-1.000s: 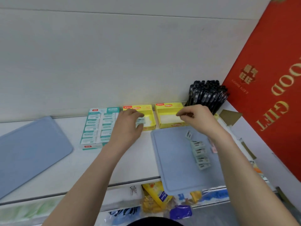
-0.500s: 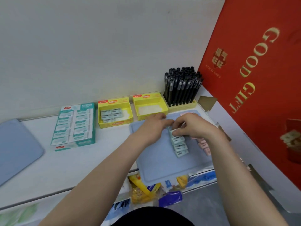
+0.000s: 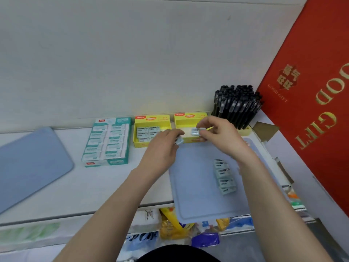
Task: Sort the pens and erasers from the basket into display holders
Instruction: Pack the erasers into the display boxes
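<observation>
We see a white shelf (image 3: pixel 90 186) running along a pale wall, with a tall red panel lettered GOOD GIFT (image 3: pixel 321 53) leaning at its right end. Two blue trays lie on the shelf: the left blue tray (image 3: pixel 28 163) far to the left, and the right blue tray (image 3: pixel 194 186) under our forearms, its near edge overhanging the shelf front. Between them sits a teal eraser box (image 3: pixel 107 142), full of wrapped erasers. A dense bunch of black pens (image 3: pixel 236 106) stands upright in a yellow pen holder (image 3: pixel 245 130) by the red panel. Two yellow display boxes stand against the wall: the left yellow box (image 3: pixel 151 118) holds several erasers, and the right yellow box (image 3: pixel 188 116) is beside it. Our left hand (image 3: pixel 162 146) curls its fingers round one eraser (image 3: pixel 179 141) just in front of the two boxes. Our right hand (image 3: pixel 222 135) pinches a second eraser (image 3: pixel 195 131) between thumb and fingertips over the right yellow box. A row of loose erasers (image 3: pixel 224 176) lies on the right blue tray.
</observation>
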Demonstrator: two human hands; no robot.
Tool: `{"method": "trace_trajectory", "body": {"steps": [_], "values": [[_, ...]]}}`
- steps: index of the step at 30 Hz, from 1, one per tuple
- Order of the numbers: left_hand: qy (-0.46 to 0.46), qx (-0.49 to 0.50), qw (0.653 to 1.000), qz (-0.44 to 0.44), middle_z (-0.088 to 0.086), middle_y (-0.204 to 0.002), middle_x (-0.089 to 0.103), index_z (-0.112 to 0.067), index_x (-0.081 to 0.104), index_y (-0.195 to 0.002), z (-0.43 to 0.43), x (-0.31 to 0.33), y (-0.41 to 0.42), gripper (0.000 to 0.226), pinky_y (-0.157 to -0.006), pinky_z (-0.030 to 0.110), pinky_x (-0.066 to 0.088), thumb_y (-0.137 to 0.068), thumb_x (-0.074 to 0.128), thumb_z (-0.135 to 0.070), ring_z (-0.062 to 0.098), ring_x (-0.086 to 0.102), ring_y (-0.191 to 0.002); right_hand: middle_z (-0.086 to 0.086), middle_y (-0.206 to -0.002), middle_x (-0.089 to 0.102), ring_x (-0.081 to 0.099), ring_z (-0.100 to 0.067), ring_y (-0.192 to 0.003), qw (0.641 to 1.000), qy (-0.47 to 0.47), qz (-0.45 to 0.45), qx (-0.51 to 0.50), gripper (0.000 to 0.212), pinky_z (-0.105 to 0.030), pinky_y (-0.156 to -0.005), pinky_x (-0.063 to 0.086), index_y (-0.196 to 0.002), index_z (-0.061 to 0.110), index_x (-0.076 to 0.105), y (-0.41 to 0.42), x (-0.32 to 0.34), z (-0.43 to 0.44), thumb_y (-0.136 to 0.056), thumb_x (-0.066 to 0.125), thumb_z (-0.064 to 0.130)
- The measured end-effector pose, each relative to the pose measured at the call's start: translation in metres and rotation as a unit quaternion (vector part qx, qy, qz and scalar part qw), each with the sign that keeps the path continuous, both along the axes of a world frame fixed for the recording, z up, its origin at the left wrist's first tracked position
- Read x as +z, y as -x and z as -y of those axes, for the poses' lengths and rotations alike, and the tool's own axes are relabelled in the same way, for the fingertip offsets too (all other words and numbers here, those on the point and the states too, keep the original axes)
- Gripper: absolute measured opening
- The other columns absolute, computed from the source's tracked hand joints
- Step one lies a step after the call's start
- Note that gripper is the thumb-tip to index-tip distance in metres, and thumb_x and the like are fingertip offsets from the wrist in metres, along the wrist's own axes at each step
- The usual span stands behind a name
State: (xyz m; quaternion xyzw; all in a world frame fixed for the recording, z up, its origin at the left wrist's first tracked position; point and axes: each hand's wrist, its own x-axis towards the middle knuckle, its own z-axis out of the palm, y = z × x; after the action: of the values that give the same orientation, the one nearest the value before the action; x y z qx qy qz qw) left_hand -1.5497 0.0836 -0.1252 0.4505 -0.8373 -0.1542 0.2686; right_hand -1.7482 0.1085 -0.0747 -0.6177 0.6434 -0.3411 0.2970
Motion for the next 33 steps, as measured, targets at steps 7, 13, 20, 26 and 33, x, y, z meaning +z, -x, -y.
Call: {"method": "trace_trajectory", "body": {"steps": [7, 13, 20, 26, 33], "values": [[0.016, 0.183, 0.983, 0.024, 0.014, -0.118, 0.063, -0.011, 0.063, -0.125, 0.032, 0.010, -0.088, 0.040, -0.090, 0.039, 0.043, -0.087, 0.057, -0.001, 0.036, 0.057, -0.107, -0.001, -0.084, 0.069, 0.060, -0.013, -0.071, 0.987, 0.005, -0.130, 0.095, 0.018, -0.025, -0.070, 0.045, -0.091, 0.018, 0.075, -0.081, -0.012, 0.056, -0.080, 0.067, 0.007], [-0.010, 0.175, 0.983, 0.062, 0.014, -0.119, 0.064, -0.013, 0.064, -0.126, 0.036, 0.004, -0.104, 0.043, -0.087, 0.037, 0.043, -0.087, 0.057, 0.003, 0.035, 0.057, -0.106, 0.000, -0.091, 0.075, 0.065, -0.015, -0.086, 0.975, -0.043, -0.184, 0.115, 0.022, -0.025, -0.077, 0.049, -0.093, 0.020, 0.078, -0.108, -0.023, 0.074, -0.081, 0.063, 0.008], [-0.021, 0.166, 0.981, 0.097, 0.008, -0.129, 0.060, -0.018, 0.057, -0.135, 0.037, -0.001, -0.104, 0.047, -0.093, 0.036, 0.042, -0.092, 0.056, -0.001, 0.028, 0.052, -0.114, 0.001, -0.093, 0.074, 0.061, -0.005, -0.075, 0.980, -0.060, -0.138, 0.130, 0.020, -0.014, -0.066, 0.046, -0.096, 0.015, 0.079, -0.107, -0.018, 0.076, -0.084, 0.067, 0.005], [-0.020, 0.149, 0.980, 0.129, 0.005, -0.131, 0.058, -0.021, 0.055, -0.136, 0.041, -0.002, -0.105, 0.045, -0.094, 0.035, 0.042, -0.094, 0.053, -0.005, 0.026, 0.050, -0.114, -0.001, -0.095, 0.075, 0.065, -0.011, -0.084, 0.977, -0.063, -0.166, 0.118, 0.020, -0.023, -0.077, 0.050, -0.096, 0.018, 0.078, -0.111, -0.022, 0.075, -0.085, 0.066, 0.006], [-0.024, 0.152, 0.980, 0.130, 0.005, -0.132, 0.058, -0.022, 0.054, -0.137, 0.040, -0.002, -0.105, 0.046, -0.095, 0.036, 0.044, -0.094, 0.053, -0.005, 0.025, 0.049, -0.115, -0.004, -0.100, 0.067, 0.063, -0.023, -0.092, 0.951, -0.024, -0.288, 0.108, 0.012, -0.028, -0.071, 0.042, -0.093, 0.017, 0.078, -0.120, -0.026, 0.074, -0.082, 0.073, 0.019]]}}
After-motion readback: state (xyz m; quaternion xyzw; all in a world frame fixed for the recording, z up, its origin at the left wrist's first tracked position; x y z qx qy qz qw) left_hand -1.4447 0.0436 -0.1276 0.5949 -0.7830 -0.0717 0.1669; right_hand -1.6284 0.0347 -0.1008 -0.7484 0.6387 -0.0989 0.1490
